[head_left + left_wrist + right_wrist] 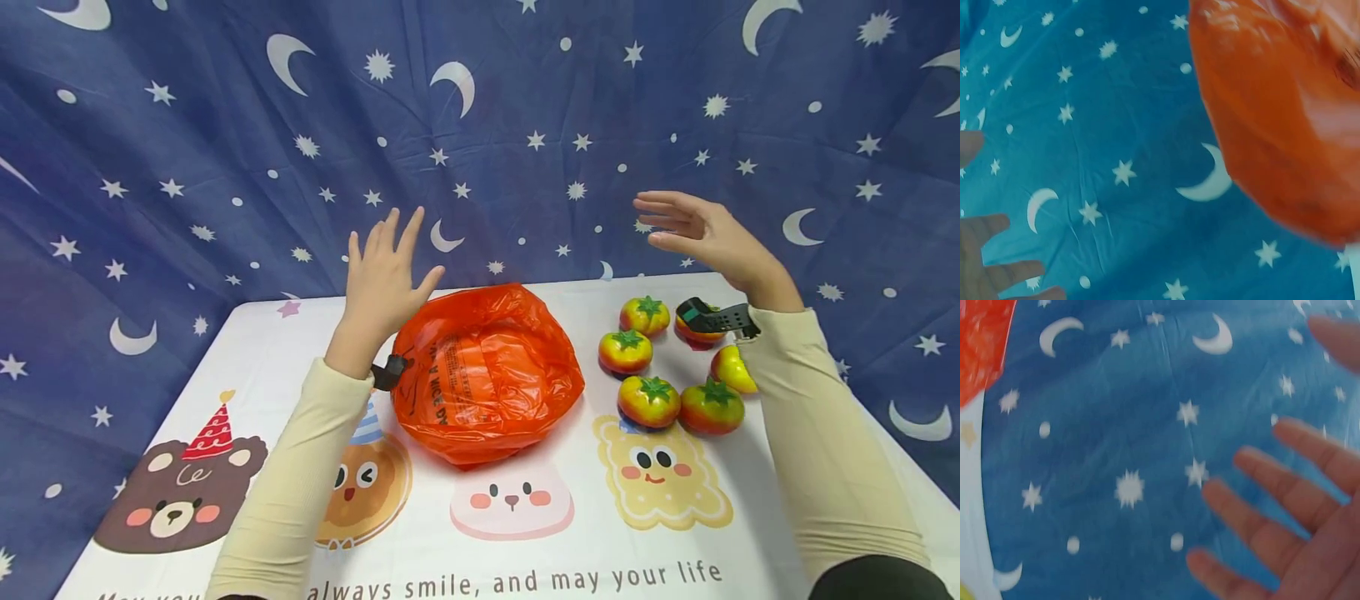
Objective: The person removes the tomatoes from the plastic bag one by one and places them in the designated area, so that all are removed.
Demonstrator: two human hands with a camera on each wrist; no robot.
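A red plastic bag point(487, 383) sits on the table with its mouth spread wide and dark printing inside. My left hand point(384, 279) is raised at the bag's far left side, fingers spread, holding nothing. On the right, my right hand point(708, 233) hovers above and behind a group of toy fruits, its fingers extended and nothing in them. These fruits are yellow and red with green leafy tops, like tomatoes or persimmons; one fruit point(648, 402) lies at the front of the group. My right wrist strap partly hides another fruit point(699, 329) at the back.
A white tablecloth point(420, 533) with cartoon figures and lettering covers the table. Behind and at both sides hangs a blue curtain point(517, 125) with moons and stars. A yellow-and-red piece point(733, 371) lies beside my right sleeve, partly covered by it.
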